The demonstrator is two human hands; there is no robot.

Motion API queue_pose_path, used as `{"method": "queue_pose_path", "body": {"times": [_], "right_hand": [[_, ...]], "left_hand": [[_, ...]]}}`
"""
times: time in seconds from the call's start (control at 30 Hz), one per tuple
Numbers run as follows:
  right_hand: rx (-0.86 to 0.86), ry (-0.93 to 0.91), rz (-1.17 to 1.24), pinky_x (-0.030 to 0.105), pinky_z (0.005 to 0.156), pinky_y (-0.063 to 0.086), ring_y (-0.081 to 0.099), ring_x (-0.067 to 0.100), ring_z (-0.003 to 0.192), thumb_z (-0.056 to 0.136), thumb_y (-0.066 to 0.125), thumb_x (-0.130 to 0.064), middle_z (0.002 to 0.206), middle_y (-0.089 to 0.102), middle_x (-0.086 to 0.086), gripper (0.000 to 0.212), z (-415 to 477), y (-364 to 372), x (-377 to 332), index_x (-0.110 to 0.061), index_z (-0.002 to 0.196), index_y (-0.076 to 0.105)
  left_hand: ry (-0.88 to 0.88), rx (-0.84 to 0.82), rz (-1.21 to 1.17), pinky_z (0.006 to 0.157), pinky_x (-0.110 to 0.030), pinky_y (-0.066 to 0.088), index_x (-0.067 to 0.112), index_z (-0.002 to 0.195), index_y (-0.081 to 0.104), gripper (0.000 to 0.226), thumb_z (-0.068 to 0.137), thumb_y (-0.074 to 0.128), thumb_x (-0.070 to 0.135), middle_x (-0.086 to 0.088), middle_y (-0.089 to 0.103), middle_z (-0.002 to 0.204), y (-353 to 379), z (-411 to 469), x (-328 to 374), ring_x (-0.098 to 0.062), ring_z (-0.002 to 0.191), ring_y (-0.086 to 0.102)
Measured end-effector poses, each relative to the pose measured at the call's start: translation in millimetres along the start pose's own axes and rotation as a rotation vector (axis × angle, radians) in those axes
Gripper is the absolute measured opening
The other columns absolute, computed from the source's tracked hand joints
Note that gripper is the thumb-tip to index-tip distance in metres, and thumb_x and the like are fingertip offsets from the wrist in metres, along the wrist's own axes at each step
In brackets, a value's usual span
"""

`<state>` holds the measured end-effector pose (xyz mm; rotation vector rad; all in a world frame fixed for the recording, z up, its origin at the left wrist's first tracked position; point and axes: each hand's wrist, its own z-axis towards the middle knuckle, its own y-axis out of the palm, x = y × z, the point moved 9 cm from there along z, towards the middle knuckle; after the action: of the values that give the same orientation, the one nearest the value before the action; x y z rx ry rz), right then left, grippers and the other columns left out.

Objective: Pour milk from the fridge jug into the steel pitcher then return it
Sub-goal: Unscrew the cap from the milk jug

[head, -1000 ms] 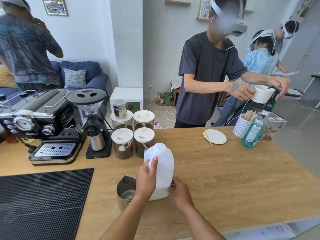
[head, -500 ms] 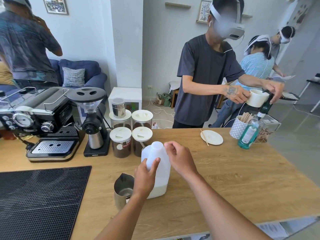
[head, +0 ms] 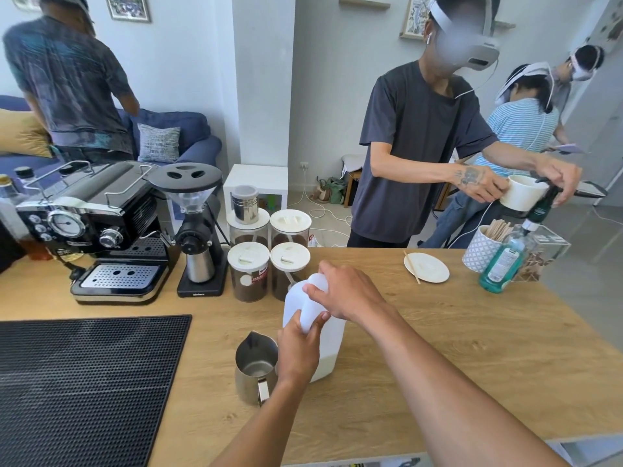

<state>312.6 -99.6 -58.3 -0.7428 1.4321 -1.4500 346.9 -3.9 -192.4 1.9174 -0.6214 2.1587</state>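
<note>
A translucent white milk jug (head: 332, 345) stands upright on the wooden counter (head: 455, 348), with a little milk at its bottom. My left hand (head: 298, 348) grips the jug's handle from the near side. My right hand (head: 344, 293) is curled over the jug's cap at the top. The steel pitcher (head: 254, 367) stands just left of the jug, touching my left wrist, spout pointing away, handle toward me. Its inside looks nearly empty.
Behind the jug stand several coffee canisters (head: 249, 271), a grinder (head: 197, 230) and an espresso machine (head: 97, 227). A black rubber mat (head: 84, 389) lies at the left. A white saucer (head: 426, 267), a stirrer cup and a green bottle (head: 502, 264) sit far right. A person (head: 418, 146) works across the counter.
My right hand rose from the jug's lower right side to its top and now closes over the cap. My left hand stayed on the handle. The jug and pitcher have not moved.
</note>
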Motion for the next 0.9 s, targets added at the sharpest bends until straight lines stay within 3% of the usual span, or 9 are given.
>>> {"method": "queue_pose_path", "body": {"times": [0.13, 0.23, 0.37, 0.53, 0.6, 0.7, 0.77, 0.83, 0.9], "right_hand": [[-0.116, -0.030, 0.017, 0.036, 0.068, 0.045, 0.060, 0.030, 0.091, 0.094, 0.050, -0.049, 0.102, 0.067, 0.008, 0.035, 0.9, 1.9, -1.7, -0.017, 0.108, 0.051], [-0.211, -0.061, 0.078, 0.039, 0.081, 0.049, 0.058, 0.026, 0.102, 0.094, 0.053, -0.042, 0.121, 0.059, 0.003, 0.035, 0.9, 4.9, -2.7, -0.023, 0.124, 0.051], [-0.345, -0.102, 0.073, 0.032, 0.076, 0.043, 0.051, 0.018, 0.099, 0.094, 0.051, -0.024, 0.121, 0.041, -0.004, 0.045, -3.1, 8.6, -9.3, -0.040, 0.136, 0.045], [-0.171, 0.004, 0.069, 0.035, 0.079, 0.046, 0.057, 0.017, 0.103, 0.087, 0.053, -0.062, 0.117, 0.054, -0.008, 0.046, -2.4, 1.9, 3.9, -0.033, 0.122, 0.054], [-0.161, 0.021, 0.097, 0.035, 0.079, 0.047, 0.056, 0.017, 0.102, 0.086, 0.057, -0.057, 0.115, 0.053, -0.008, 0.042, -1.3, 3.9, 7.3, -0.031, 0.119, 0.057], [-0.303, 0.013, 0.312, 0.032, 0.082, 0.046, 0.053, 0.015, 0.098, 0.086, 0.059, -0.029, 0.120, 0.046, -0.007, 0.045, -4.9, 13.5, 1.1, -0.037, 0.129, 0.053], [-0.361, 0.006, 0.317, 0.032, 0.084, 0.044, 0.051, 0.015, 0.103, 0.086, 0.061, -0.030, 0.124, 0.044, -0.007, 0.052, -9.4, 15.3, -0.8, -0.041, 0.135, 0.047], [-0.322, 0.010, 0.295, 0.033, 0.089, 0.043, 0.049, 0.015, 0.111, 0.087, 0.065, -0.040, 0.130, 0.044, -0.007, 0.054, -10.6, 13.2, 1.3, -0.040, 0.137, 0.045], [-0.259, -0.001, 0.293, 0.033, 0.090, 0.041, 0.048, 0.014, 0.114, 0.090, 0.065, -0.037, 0.131, 0.047, -0.006, 0.048, -10.0, 10.8, 3.4, -0.038, 0.135, 0.048]], "left_hand": [[-0.021, 0.028, 0.001, 0.051, -0.024, 0.034, 0.015, 0.077, 0.058, 0.043, 0.089, 0.062, 0.055, 0.004, 0.053, 0.058, 1.8, -3.8, -0.9, -0.007, 0.053, 0.040], [-0.030, 0.013, -0.038, 0.051, -0.021, 0.032, 0.013, 0.077, 0.057, 0.042, 0.090, 0.064, 0.052, 0.007, 0.050, 0.060, 0.6, -3.8, -0.2, -0.007, 0.055, 0.039], [-0.024, 0.007, -0.053, 0.051, -0.022, 0.034, 0.014, 0.079, 0.059, 0.041, 0.089, 0.064, 0.054, 0.006, 0.053, 0.060, -3.1, -3.0, -2.3, -0.007, 0.054, 0.042], [-0.012, -0.026, -0.053, 0.046, -0.015, 0.032, 0.018, 0.075, 0.059, 0.032, 0.091, 0.066, 0.045, 0.010, 0.052, 0.055, -1.6, -5.4, 1.4, -0.002, 0.048, 0.043], [-0.001, -0.033, -0.049, 0.046, -0.015, 0.032, 0.017, 0.075, 0.058, 0.033, 0.091, 0.067, 0.045, 0.011, 0.050, 0.055, -1.8, -6.9, 2.9, -0.003, 0.048, 0.042], [0.003, -0.025, -0.049, 0.048, -0.017, 0.032, 0.015, 0.078, 0.061, 0.036, 0.089, 0.066, 0.049, 0.010, 0.051, 0.055, -4.5, -6.6, 0.2, -0.004, 0.051, 0.042], [0.008, -0.029, -0.046, 0.048, -0.016, 0.032, 0.017, 0.079, 0.062, 0.034, 0.089, 0.065, 0.050, 0.011, 0.050, 0.054, -4.6, -7.4, 1.1, -0.002, 0.049, 0.041], [0.011, -0.039, -0.045, 0.048, -0.016, 0.033, 0.020, 0.079, 0.062, 0.032, 0.089, 0.065, 0.050, 0.011, 0.052, 0.054, -3.8, -8.5, 2.6, -0.002, 0.049, 0.044], [0.002, -0.048, -0.044, 0.049, -0.015, 0.034, 0.020, 0.079, 0.062, 0.030, 0.090, 0.066, 0.048, 0.011, 0.055, 0.057, -3.2, -9.9, 3.4, 0.000, 0.051, 0.048]]}}
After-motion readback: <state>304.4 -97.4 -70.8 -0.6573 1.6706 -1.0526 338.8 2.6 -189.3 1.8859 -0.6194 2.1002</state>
